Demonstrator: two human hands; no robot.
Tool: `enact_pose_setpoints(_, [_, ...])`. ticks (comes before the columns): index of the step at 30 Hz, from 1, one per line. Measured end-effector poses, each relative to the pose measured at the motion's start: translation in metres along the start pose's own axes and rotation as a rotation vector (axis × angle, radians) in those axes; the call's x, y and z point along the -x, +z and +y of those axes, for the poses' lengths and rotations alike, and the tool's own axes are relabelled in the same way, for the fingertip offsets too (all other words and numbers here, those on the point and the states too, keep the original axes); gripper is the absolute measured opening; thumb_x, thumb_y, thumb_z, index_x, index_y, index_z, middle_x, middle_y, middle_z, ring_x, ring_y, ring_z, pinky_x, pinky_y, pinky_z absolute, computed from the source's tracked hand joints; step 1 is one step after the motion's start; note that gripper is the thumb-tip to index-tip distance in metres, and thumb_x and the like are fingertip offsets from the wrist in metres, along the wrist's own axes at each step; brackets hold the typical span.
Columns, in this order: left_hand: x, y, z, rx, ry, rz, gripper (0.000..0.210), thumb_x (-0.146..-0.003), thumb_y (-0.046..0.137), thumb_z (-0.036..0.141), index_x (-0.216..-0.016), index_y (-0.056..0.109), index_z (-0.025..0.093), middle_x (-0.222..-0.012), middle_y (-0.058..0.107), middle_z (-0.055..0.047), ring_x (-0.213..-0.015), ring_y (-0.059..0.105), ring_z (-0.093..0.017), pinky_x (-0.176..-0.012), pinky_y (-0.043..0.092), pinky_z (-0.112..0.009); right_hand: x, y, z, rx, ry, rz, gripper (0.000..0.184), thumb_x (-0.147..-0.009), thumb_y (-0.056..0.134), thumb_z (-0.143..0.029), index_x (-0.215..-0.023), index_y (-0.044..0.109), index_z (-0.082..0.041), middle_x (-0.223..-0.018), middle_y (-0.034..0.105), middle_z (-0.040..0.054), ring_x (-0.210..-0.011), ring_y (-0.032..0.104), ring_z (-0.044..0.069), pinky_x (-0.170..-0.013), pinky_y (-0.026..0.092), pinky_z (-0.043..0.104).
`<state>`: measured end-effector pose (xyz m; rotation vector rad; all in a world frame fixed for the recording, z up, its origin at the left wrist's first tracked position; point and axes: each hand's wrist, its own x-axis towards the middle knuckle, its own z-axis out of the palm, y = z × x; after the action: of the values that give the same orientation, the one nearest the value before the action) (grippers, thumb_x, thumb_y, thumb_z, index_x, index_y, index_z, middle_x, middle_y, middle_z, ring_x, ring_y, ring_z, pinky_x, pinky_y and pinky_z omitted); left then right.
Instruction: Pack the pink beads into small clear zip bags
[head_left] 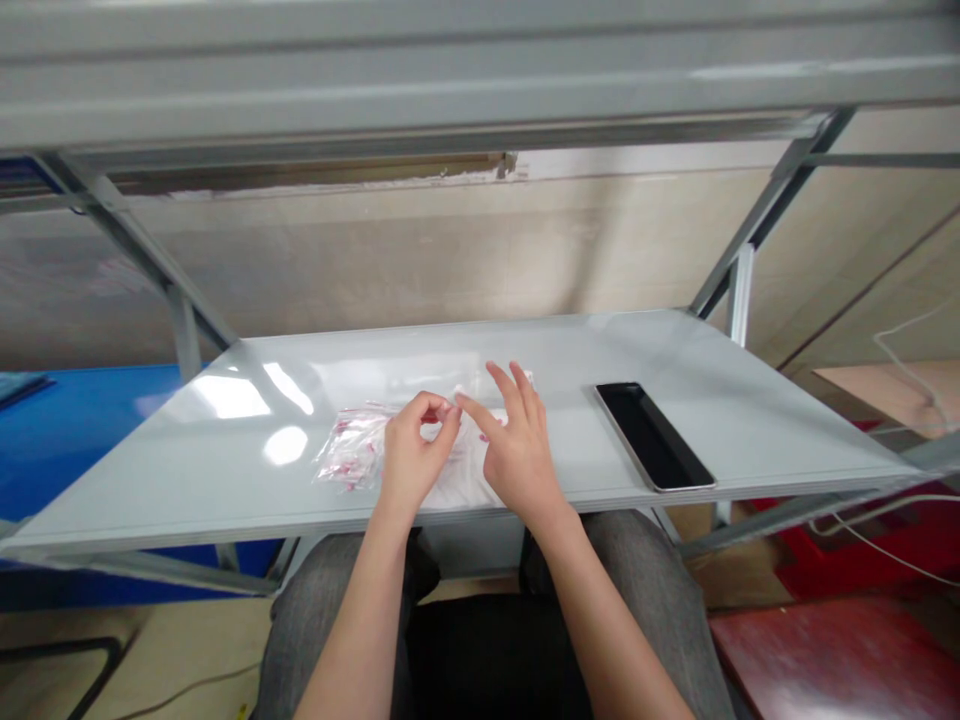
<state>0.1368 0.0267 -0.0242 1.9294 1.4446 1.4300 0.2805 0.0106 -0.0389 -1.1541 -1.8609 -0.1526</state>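
Observation:
My left hand (416,445) is closed in a pinch, thumb and index finger pressed together over the front part of the table. Whatever is between those fingertips is too small to make out. Close by on the right, my right hand (521,445) has its fingers spread, and one fingertip reaches to the left hand's pinch. Beside the left hand lies a crinkled clear plastic bag (349,450) with small red or pink bits showing in it. Under both hands is a whitish, partly see-through sheet or bag (461,475) with pinkish marks, partly covered by the hands.
A black-screened phone or tablet (656,440) lies right of the hands on the light grey tabletop (217,470). Metal struts (750,240) rise at both sides, with a grey beam (480,80) overhead. A blue surface (67,430) stands at left, a red stool-like top (840,650) at lower right.

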Motion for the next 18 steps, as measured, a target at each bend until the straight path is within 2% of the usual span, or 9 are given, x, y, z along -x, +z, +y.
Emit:
enact_pose_setpoints(5, [0.001,0.000,0.001,0.031,-0.027,-0.011,0.010,-0.083,0.059,0.026,-0.075,0.058,0.021,-0.071,0.065,0.001,-0.071,0.064,-0.015,-0.075,0.053,-0.029,0.000,-0.001,-0.001,-0.013,0.015,0.046,0.074,-0.079,0.038,0.004,-0.144,0.040,-0.030,-0.156,0.028,0.0090,-0.146,0.020,0.031,-0.112,0.027,0.064])
enact_pose_setpoints(7, [0.002,0.001,0.000,0.044,-0.031,-0.014,0.010,-0.084,0.058,0.027,-0.076,0.057,0.021,-0.072,0.065,0.001,-0.072,0.064,-0.015,-0.075,0.053,-0.028,0.001,0.001,0.001,-0.033,0.019,0.031,0.071,-0.078,0.040,0.001,-0.143,0.042,-0.028,-0.155,0.030,0.0096,-0.146,0.020,0.031,-0.113,0.025,0.063])
enact_pose_setpoints(9, [0.002,0.001,-0.002,0.051,-0.036,-0.023,0.009,-0.085,0.058,0.027,-0.079,0.057,0.021,-0.074,0.065,0.002,-0.074,0.065,-0.015,-0.076,0.053,-0.027,0.003,0.005,0.005,-0.096,0.047,0.006,0.066,-0.080,0.043,-0.003,-0.143,0.041,-0.024,-0.151,0.037,0.0114,-0.145,0.024,0.031,-0.114,0.026,0.061])
enact_pose_setpoints(13, [0.003,-0.001,-0.005,0.021,-0.019,-0.047,0.010,-0.089,0.057,0.030,-0.084,0.058,0.021,-0.079,0.066,0.001,-0.079,0.065,-0.016,-0.078,0.051,-0.028,0.006,0.013,0.016,-0.301,0.147,-0.010,0.057,-0.089,0.048,-0.016,-0.145,0.035,-0.021,-0.134,0.057,0.0119,-0.136,0.040,0.028,-0.111,0.035,0.055])
enact_pose_setpoints(18, [0.002,-0.008,-0.007,-0.017,0.027,-0.041,0.011,-0.090,0.057,0.030,-0.086,0.059,0.020,-0.083,0.068,-0.001,-0.083,0.065,-0.017,-0.081,0.049,-0.029,0.005,0.014,0.021,-0.359,0.192,-0.007,0.046,-0.091,0.050,-0.018,-0.138,0.046,-0.021,-0.123,0.065,0.0111,-0.126,0.049,0.027,-0.106,0.040,0.052])
